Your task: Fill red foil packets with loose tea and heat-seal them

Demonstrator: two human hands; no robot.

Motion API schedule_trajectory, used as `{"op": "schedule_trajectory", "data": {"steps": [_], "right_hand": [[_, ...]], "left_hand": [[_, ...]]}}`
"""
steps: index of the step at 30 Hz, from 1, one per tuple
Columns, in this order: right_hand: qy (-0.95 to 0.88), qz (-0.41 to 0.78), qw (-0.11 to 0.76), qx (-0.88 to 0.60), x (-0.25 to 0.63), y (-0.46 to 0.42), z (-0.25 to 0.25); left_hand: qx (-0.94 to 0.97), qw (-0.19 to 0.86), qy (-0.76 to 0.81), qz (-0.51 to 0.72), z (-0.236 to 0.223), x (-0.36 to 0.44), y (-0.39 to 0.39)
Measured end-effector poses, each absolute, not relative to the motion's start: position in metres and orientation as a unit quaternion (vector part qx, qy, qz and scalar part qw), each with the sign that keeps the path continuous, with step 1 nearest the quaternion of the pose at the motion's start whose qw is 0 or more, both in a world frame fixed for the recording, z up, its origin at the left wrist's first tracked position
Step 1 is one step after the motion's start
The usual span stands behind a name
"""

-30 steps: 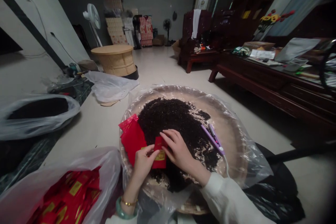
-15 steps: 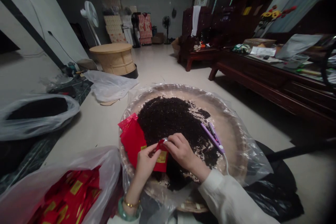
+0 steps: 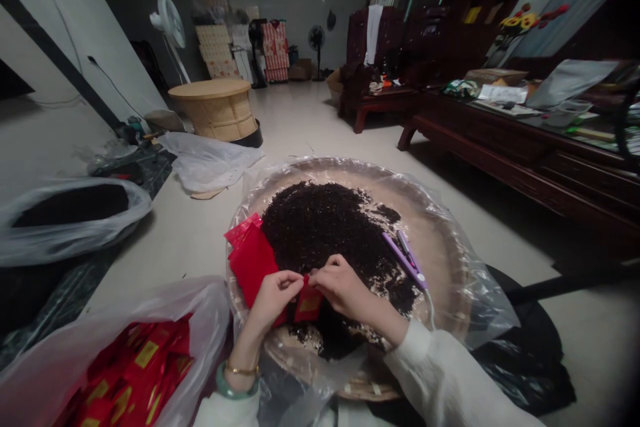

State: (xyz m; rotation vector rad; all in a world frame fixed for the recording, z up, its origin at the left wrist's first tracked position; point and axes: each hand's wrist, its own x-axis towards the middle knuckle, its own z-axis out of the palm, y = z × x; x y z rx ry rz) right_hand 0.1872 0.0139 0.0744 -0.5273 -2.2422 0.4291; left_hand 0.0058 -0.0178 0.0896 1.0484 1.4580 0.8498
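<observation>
My left hand point(image 3: 274, 295) and my right hand point(image 3: 345, 288) pinch the top edge of a small red packet point(image 3: 309, 305) with a gold label. It hangs upright between them, over a heap of dark, dry loose leaves point(image 3: 320, 220) like tea. Whether the packet's mouth is folded over is hidden by my fingers. The heap lies in a round, plastic-lined woven tray point(image 3: 463, 287). Flat red packets point(image 3: 253, 260) are stacked at the tray's left side. A purple flat iron point(image 3: 407, 263) with a white cord rests to the right of my hands, its jaws apart.
A clear plastic bag point(image 3: 210, 307) of red packets stands at lower left. Behind it is another bag point(image 3: 140, 213) with dark contents. A round wooden stool point(image 3: 215, 110) is farther back, and a long dark wooden table point(image 3: 480, 140) stands at right.
Both hands have shifted at the packet's top edge; the left moved slightly left, and the packet's label now faces less toward me. The shiny inner edge no longer shows.
</observation>
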Motion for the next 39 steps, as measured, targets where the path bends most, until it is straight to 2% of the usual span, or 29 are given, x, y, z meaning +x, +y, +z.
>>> {"op": "schedule_trajectory", "data": {"steps": [4, 9, 14, 16, 21, 25, 27, 31, 34, 36, 39], "right_hand": [[-0.895, 0.220, 0.330, -0.205, 0.188, 0.007, 0.074], [-0.877, 0.312, 0.154, -0.333, 0.179, -0.010, 0.073], [-0.864, 0.329, 0.076, -0.372, 0.168, -0.018, 0.072], [-0.859, 0.342, 0.079, -0.372, 0.166, -0.020, 0.070], [-0.838, 0.422, 0.154, -0.309, 0.167, -0.023, 0.058], [-0.785, 0.520, 0.113, -0.319, 0.169, -0.023, 0.051], [-0.758, 0.556, 0.127, -0.315, 0.169, -0.021, 0.047], [-0.704, 0.614, 0.188, -0.303, 0.169, -0.016, 0.042], [-0.579, 0.725, 0.228, -0.296, 0.170, -0.012, 0.041], [-0.470, 0.793, 0.249, -0.297, 0.170, -0.011, 0.040], [-0.358, 0.834, 0.273, -0.319, 0.166, -0.012, 0.039]], "left_hand": [[0.416, 0.592, 0.601, 0.339, 0.087, 0.003, -0.018], [0.491, 0.479, 0.623, 0.374, 0.082, 0.009, -0.024], [0.567, 0.444, 0.609, 0.332, 0.073, 0.012, -0.032], [0.588, 0.429, 0.607, 0.317, 0.071, 0.009, -0.034], [0.638, 0.388, 0.596, 0.294, 0.073, 0.003, -0.038], [0.669, 0.342, 0.580, 0.315, 0.068, 0.003, -0.041], [0.676, 0.313, 0.581, 0.328, 0.063, 0.002, -0.040], [0.746, 0.154, 0.547, 0.347, 0.055, -0.001, -0.039], [0.828, 0.024, 0.467, 0.309, 0.057, -0.003, -0.042], [0.857, -0.022, 0.437, 0.273, 0.058, -0.005, -0.044], [0.861, -0.043, 0.436, 0.260, 0.058, -0.007, -0.046]]}}
